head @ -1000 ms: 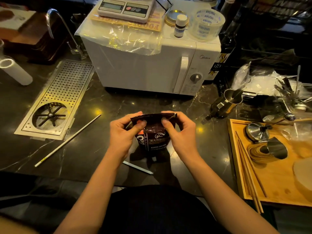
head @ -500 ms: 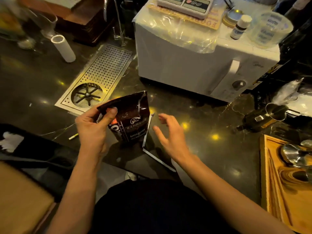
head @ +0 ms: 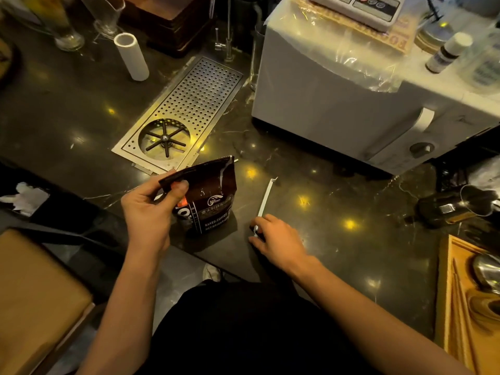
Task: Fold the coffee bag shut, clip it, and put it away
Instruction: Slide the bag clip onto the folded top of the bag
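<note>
the dark marble surface (head: 338,239) is carrying everything here; at the far right a white microwave (head: 351,109) is standing under a plastic sheet, and to the left of it a perforated metal drip tray (head: 194,104) is lying sunk in the surface; near the front edge the coffee bag (head: 213,204) is standing upright on its base, its printed face turning toward the person, its long axis going from base to top and leaning a little away from the person; the folded top edge is running from lower left to upper right; the left hand (head: 147,209) is pinching this folded top at its left corner, thumb in front and the other fingers behind; just to the right of the bag the right hand (head: 276,239) is closing its fingertips on the near end of the white clip (head: 263,201); the clip is a thin long stick, lying on the surface, its long axis pointing away from the person and a little to the right, with the small hook at the far end; to do this step well, i think the left hand should be keeping the fold tight and flat while the right hand is lifting the clip, turning it parallel to the fold and sliding or pressing it over the whole width, so no corner is opening again.
</note>
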### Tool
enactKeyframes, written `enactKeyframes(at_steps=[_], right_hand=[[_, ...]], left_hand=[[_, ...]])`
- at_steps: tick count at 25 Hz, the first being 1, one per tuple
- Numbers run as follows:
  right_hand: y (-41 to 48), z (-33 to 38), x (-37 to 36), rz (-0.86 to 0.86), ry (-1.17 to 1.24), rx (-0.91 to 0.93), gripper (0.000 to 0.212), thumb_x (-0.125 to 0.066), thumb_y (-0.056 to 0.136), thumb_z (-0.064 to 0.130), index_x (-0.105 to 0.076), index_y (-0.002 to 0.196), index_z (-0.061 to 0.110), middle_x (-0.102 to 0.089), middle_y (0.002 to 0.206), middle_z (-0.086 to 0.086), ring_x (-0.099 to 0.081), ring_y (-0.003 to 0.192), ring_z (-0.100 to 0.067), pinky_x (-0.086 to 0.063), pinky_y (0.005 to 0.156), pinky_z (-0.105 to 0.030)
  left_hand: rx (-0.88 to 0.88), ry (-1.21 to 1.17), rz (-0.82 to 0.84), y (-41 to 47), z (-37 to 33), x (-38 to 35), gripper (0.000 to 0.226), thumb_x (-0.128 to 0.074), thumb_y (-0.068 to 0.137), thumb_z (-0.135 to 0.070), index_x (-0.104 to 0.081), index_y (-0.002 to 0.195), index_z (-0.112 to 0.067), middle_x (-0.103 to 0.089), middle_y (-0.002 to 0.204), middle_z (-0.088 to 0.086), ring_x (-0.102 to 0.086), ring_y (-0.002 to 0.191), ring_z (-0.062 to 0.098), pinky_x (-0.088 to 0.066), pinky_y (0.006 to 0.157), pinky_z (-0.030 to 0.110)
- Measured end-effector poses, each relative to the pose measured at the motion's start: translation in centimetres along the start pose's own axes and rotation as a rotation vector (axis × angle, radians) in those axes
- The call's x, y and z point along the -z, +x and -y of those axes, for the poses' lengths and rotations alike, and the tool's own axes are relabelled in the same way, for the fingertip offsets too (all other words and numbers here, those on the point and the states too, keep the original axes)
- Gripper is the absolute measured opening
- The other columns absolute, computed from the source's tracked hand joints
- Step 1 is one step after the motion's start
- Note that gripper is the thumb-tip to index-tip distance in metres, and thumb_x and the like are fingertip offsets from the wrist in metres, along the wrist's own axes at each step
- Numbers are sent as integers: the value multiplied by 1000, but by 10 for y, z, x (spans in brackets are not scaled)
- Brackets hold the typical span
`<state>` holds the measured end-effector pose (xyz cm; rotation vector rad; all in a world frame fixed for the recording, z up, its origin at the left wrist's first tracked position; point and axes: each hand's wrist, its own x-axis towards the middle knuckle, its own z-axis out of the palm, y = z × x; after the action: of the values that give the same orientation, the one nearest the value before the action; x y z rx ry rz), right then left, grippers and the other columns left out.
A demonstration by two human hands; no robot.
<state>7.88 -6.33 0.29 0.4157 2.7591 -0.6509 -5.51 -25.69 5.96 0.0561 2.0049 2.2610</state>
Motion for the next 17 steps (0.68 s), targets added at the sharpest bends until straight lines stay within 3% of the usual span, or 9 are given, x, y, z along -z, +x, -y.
enactKeyframes(at_steps=[3,7,8,10,12,14,17], right_hand=[[1,-5,4,-7,18,-7,24,-59,93,34,-60,113,21,-63,111,-3,-62,102,-29,-52,79,-40],[-3,-15,14,-89,75,-13,26,-60,93,31,-63,116,21,-67,109,-2,-63,101,-25,-53,81,-41],[-6,-19,20,-134,132,-23,27,-62,92,29,-65,117,20,-68,107,-1,-63,98,-22,-53,82,-38],[-13,-27,35,-228,285,-64,28,-70,88,25,-68,115,18,-68,97,2,-63,89,-14,-51,80,-21],[-22,-36,54,-312,444,-133,28,-77,83,20,-71,110,18,-66,89,5,-61,79,-7,-45,72,-6],[-36,-50,72,-406,556,-210,30,-81,78,16,-72,107,18,-64,84,6,-59,76,-3,-45,69,-7],[-58,-72,93,-554,681,-304,32,-80,78,15,-72,109,19,-67,87,8,-62,80,-2,-50,72,-11]], left_hand=[[26,6,26,-1,1,-7,23,-72,77,2,-69,100,0,-73,81,-7,-67,87,11,-56,78,24],[38,9,43,-1,6,-22,36,-70,78,7,-63,114,6,-72,81,-7,-68,84,7,-56,77,21],[40,7,55,0,7,-28,37,-70,78,7,-63,114,6,-71,84,-3,-67,85,9,-56,78,22],[61,7,101,-1,8,-44,31,-70,79,7,-67,109,2,-69,90,5,-66,91,14,-57,83,26],[82,-3,171,1,9,-63,26,-70,78,7,-73,95,-13,-72,88,1,-67,92,14,-56,83,25],[86,-9,265,-1,11,-87,33,-71,77,7,-76,87,-24,-74,86,-3,-68,90,10,-55,79,21],[95,8,368,-3,16,-120,26,-72,77,7,-74,94,-13,-71,93,9,-67,89,12,-54,77,21]])
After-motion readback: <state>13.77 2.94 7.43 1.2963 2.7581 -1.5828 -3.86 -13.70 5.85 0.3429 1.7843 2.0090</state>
